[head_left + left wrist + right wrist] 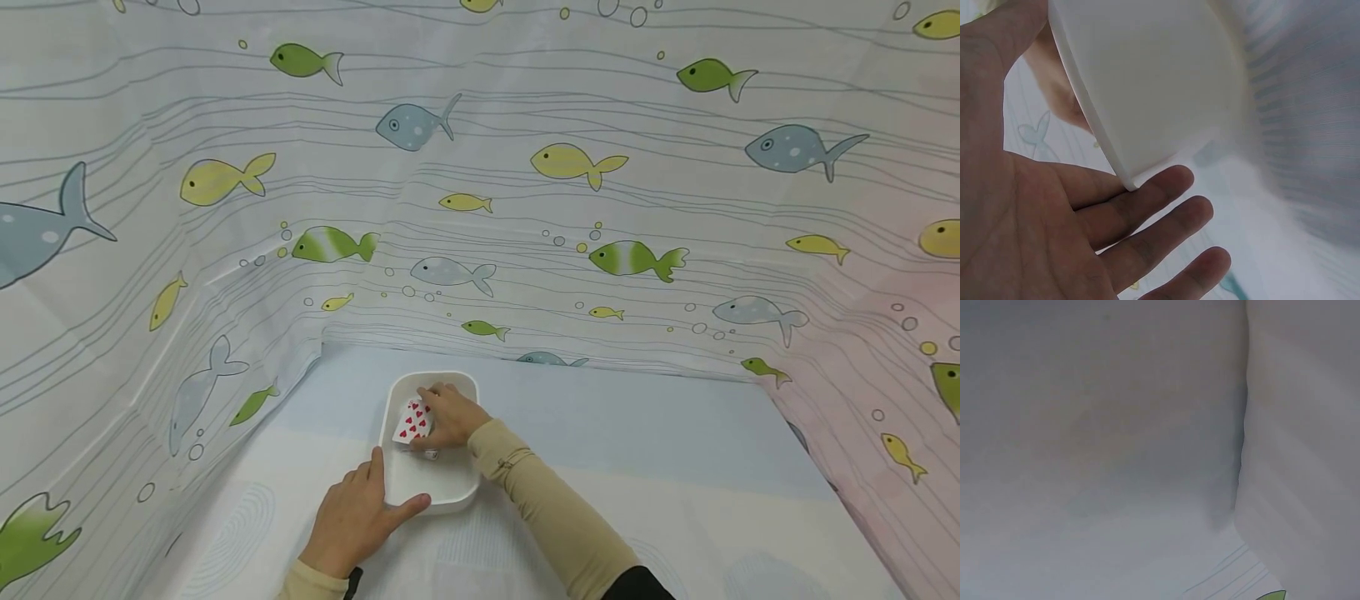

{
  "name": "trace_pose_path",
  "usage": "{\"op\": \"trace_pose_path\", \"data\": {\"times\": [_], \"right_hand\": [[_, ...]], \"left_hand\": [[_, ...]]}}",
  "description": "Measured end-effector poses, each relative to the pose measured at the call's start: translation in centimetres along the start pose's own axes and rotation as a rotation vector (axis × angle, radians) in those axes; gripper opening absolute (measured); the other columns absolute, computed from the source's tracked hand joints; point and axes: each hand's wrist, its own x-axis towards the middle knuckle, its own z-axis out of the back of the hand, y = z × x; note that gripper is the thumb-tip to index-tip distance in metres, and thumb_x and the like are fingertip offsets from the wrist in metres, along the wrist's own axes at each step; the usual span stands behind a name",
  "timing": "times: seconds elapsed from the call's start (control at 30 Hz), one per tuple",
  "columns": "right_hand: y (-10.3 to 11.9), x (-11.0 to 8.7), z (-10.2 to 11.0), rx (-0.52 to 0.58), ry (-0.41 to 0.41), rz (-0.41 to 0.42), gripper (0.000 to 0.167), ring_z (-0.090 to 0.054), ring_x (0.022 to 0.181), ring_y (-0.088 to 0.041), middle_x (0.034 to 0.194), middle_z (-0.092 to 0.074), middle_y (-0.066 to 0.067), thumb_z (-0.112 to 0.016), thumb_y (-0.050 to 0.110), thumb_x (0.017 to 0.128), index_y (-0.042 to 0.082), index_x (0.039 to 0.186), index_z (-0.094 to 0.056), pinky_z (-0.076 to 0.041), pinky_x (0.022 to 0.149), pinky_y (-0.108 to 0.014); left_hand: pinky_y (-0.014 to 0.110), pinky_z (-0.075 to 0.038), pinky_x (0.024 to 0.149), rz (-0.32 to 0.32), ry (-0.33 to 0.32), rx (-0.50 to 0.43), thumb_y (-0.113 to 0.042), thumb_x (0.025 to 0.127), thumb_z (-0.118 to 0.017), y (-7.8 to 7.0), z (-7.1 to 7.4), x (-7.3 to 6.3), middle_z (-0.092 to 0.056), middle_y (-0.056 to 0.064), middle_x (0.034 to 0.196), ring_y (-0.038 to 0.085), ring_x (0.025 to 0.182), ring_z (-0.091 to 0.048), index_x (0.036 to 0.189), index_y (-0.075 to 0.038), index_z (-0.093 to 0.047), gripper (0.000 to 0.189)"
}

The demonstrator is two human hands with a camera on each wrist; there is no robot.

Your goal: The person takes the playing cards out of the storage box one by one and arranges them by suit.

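Note:
A white plastic tub with rounded corners stands on the pale cloth. My left hand rests against its near left corner, index finger along the left side and thumb at the near rim. In the left wrist view, the fingers extend loosely beside the tub's wall. Reaching in over the right side, my right hand pinches a playing card with red hearts, tilted up inside the tub. A small corner of another card shows under the hand; the palm hides the rest.
White sheeting printed with fish rises at the back and both sides like walls. A pale patterned cloth covers the flat surface and extends to the right of the tub. The right wrist view shows mostly the tub's blurred outer wall.

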Motion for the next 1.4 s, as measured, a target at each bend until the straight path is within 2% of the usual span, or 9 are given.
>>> {"op": "trace_pose_path", "data": {"times": [0.4,0.67,0.97,1.17,1.4], "right_hand": [[-0.3,-0.7,0.1,0.034,-0.046,0.026,0.1,-0.05,0.119,-0.016,0.144,-0.047,-0.007,-0.078,0.063,0.079,0.016,0.158,-0.038,-0.048,0.098,-0.029],[-0.2,-1.9,0.9,-0.053,-0.121,0.09,0.1,-0.049,0.112,-0.014,0.14,-0.048,-0.006,-0.072,0.068,0.08,0.014,0.157,-0.039,-0.048,0.094,-0.026],[-0.2,-3.5,1.7,0.054,-0.17,0.124,0.092,-0.049,0.111,-0.015,0.136,-0.046,-0.006,-0.074,0.063,0.08,0.015,0.153,-0.045,-0.048,0.091,-0.027],[-0.5,-4.6,2.3,0.07,-0.212,0.126,0.09,-0.05,0.113,-0.016,0.138,-0.046,-0.006,-0.074,0.061,0.079,0.017,0.152,-0.047,-0.049,0.093,-0.028],[-1.3,-6.1,3.4,0.113,-0.236,0.119,0.09,-0.049,0.114,-0.016,0.138,-0.044,-0.005,-0.076,0.058,0.078,0.017,0.153,-0.046,-0.05,0.093,-0.03]], "left_hand": [[0.054,-0.052,0.081,-0.018,-0.032,-0.002,-0.079,0.083,-0.06,0.2,-0.1,-0.1,-0.064,0.028,0.122,0.042,0.099,-0.065,0.141,0.02,-0.043,0.115],[0.054,-0.052,0.079,-0.032,-0.042,0.009,-0.079,0.08,-0.062,0.0,0.1,-0.1,-0.065,0.027,0.117,0.041,0.096,-0.066,0.138,0.02,-0.045,0.116],[0.054,-0.053,0.079,-0.036,-0.038,0.022,-0.079,0.08,-0.062,0.2,0.1,0.0,-0.065,0.028,0.118,0.041,0.096,-0.066,0.138,0.019,-0.046,0.116],[0.053,-0.053,0.08,-0.023,-0.019,0.027,-0.082,0.08,-0.059,0.1,0.1,0.1,-0.065,0.028,0.118,0.04,0.096,-0.066,0.14,0.019,-0.045,0.118],[0.053,-0.053,0.081,-0.024,-0.045,0.022,-0.081,0.08,-0.06,0.2,-0.1,0.0,-0.066,0.026,0.117,0.04,0.096,-0.066,0.14,0.017,-0.046,0.116]]}}
